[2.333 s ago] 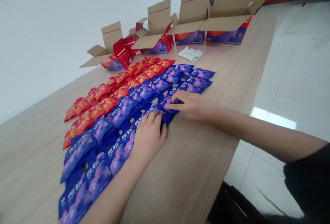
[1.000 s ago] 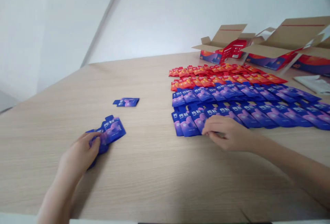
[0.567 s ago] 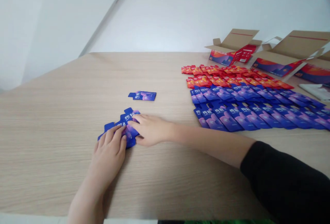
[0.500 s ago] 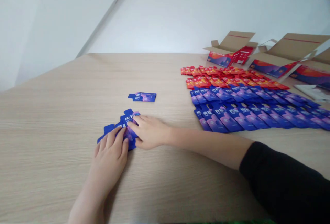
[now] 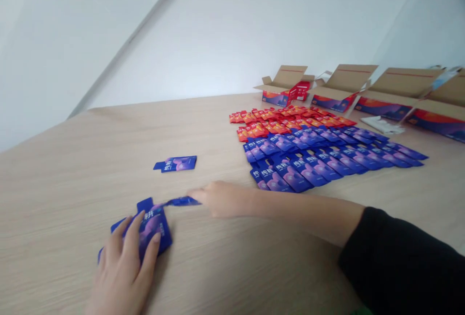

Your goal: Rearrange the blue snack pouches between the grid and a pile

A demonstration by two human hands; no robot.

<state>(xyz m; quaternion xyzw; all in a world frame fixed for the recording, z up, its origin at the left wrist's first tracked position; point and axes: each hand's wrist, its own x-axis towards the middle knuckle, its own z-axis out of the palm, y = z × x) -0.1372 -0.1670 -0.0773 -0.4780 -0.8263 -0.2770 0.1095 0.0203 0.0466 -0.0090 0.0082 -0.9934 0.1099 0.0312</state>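
My left hand (image 5: pixel 125 257) lies with its fingers spread on a small overlapping pile of blue sachets (image 5: pixel 160 225), covering much of it. To the right of the pile, my right hand (image 5: pixel 221 199) pinches one blue sachet (image 5: pixel 181 201) by its right end. That sachet is blurred and seen almost edge-on; its left end comes up to the pile, and I cannot tell whether they touch. Farther back, a single blue sachet (image 5: pixel 178 163) with purple print lies flat, its narrow tab pointing left.
Right of centre, overlapping rows of blue sachets (image 5: pixel 312 170) lie in front of rows of red sachets (image 5: pixel 283 124). Several open cardboard boxes (image 5: pixel 332 102) stand behind them along the wall. A white packet (image 5: pixel 381 124) rests near the boxes on the wooden table (image 5: pixel 72 170).
My right hand has drawn one sachet off the pile to the right. My left hand stays on the pile. The camera view has turned, so the scene sits lower and farther left.
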